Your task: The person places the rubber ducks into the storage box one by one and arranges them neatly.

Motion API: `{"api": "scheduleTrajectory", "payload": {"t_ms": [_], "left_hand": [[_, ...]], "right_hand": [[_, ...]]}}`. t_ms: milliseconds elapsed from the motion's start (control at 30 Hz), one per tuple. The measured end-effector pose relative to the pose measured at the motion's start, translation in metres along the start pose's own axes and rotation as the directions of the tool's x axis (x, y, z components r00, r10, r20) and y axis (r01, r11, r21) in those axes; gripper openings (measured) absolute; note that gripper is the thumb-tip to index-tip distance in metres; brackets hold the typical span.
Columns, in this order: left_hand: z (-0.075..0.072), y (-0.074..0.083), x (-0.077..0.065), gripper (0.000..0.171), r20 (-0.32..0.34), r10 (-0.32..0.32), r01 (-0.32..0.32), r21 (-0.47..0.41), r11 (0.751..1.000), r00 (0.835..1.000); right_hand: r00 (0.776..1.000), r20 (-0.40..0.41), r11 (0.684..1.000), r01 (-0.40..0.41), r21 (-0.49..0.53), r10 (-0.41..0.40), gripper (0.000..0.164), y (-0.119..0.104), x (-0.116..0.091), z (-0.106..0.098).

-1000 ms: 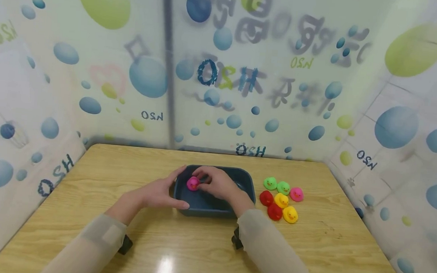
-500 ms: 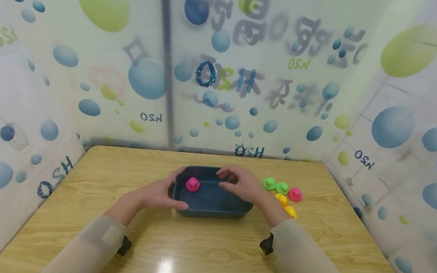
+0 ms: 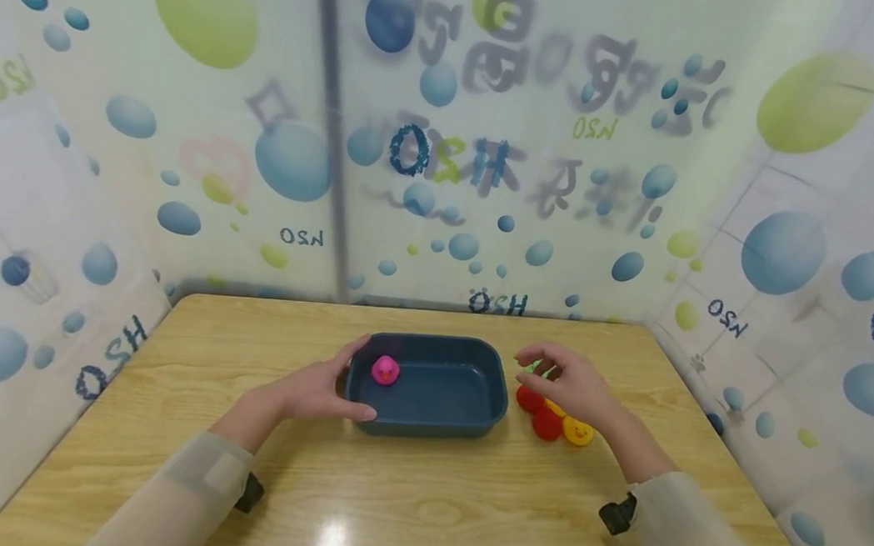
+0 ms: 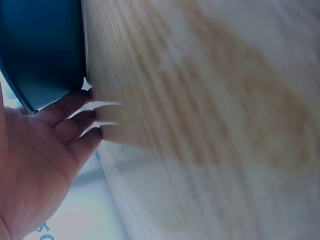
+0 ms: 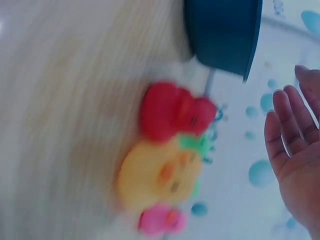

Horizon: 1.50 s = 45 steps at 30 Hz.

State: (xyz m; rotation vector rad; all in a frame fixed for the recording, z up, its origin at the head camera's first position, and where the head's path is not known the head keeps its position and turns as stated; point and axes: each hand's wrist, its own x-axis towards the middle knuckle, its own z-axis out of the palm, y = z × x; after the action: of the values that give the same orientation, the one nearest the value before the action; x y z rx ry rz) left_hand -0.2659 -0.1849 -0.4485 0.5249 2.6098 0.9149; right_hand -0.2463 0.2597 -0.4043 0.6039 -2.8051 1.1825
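Note:
A dark blue plastic tub [image 3: 427, 430] stands on the table with one pink rubber duck [image 3: 384, 371] inside, at its left end. My left hand [image 3: 314, 392] holds the tub's left end, thumb along the front rim and fingers round the far corner; the left wrist view shows those fingers [image 4: 75, 125] beside the tub wall. To the right of the tub, my right hand [image 3: 574, 390] hovers above loose rubber ducks with relaxed fingers and nothing in them. Red ducks [image 3: 547, 424] and a yellow duck [image 3: 579, 433] show below it; others are partly covered.
In the right wrist view, a blurred red duck [image 5: 162, 112], a yellow duck [image 5: 145, 177], a smaller pink duck [image 5: 155, 220] and a bit of green sit close together. The wooden table [image 3: 393, 504] meets a bubble-printed curtain [image 3: 438, 248] behind and at both sides.
My right hand has let go of the pink duck in the tub and moved right, out of the tub and over the loose ducks. The left hand stays at the tub.

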Motion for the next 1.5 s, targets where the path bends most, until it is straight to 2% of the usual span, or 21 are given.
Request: {"api": "scheduleTrajectory", "payload": {"t_ms": [167,333,633,767,1000,1267,1500], "left_hand": [[-0.001,0.0,-0.002,0.128,0.001,-0.012,0.012,-0.002,1.0,1.0],[-0.001,0.0,-0.003,0.126,0.004,-0.013,0.013,-0.005,1.0,1.0],[-0.002,-0.002,0.0,0.129,-0.005,0.024,-0.024,-0.021,0.999,1.0],[-0.002,-0.003,0.001,0.13,-0.007,0.026,-0.026,-0.018,1.0,1.0],[-0.001,-0.002,0.0,0.129,0.001,0.019,-0.019,-0.015,1.0,1.0],[0.0,-0.003,0.0,0.129,-0.001,0.014,-0.014,-0.007,1.0,1.0],[-0.001,0.0,-0.001,0.129,-0.006,0.012,-0.012,-0.011,1.0,1.0]], "right_hand": [[0.998,-0.048,0.998,-0.047,-0.044,0.045,0.027,0.024,-0.022,-0.021],[0.99,-0.075,0.986,-0.13,-0.104,0.123,0.031,0.045,-0.042,-0.04],[0.966,-0.074,0.952,-0.257,-0.168,0.248,0.037,0.076,-0.064,-0.065],[0.955,-0.054,0.942,-0.295,-0.16,0.29,0.043,0.088,-0.065,-0.068],[0.96,-0.026,0.95,-0.281,-0.137,0.28,0.044,0.107,-0.057,-0.063],[0.94,0.03,0.936,-0.334,-0.115,0.339,0.049,0.115,-0.046,-0.056],[0.934,0.047,0.93,-0.346,-0.127,0.354,0.048,0.116,-0.042,-0.055]]}}
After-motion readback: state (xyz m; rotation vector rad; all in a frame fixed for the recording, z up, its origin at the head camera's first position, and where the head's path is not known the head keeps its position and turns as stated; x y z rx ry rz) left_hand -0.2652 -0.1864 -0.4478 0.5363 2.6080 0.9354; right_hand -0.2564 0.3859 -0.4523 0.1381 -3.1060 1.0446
